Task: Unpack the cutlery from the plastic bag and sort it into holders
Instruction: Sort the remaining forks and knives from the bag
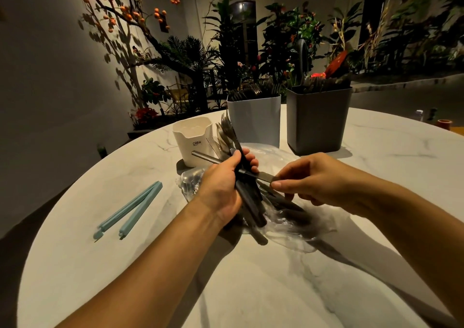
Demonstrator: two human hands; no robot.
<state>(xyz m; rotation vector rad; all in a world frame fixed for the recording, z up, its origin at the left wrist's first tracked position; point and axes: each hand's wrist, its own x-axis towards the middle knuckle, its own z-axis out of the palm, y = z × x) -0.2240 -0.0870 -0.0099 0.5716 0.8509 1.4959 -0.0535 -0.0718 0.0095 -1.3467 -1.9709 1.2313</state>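
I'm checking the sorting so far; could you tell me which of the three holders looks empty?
The small cream holder on the left; the taller pale grey and dark grey ones already hold cutlery.

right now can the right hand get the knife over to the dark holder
Probably yes: the right hand pinches the knife blade, and nothing stands between it and the dark holder. But the left hand grips the handle within its bundle.

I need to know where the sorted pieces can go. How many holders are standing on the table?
3. A small cream holder stands left, behind the left hand; a tall pale holder in the middle; a dark grey holder on the right. None seems hidden.
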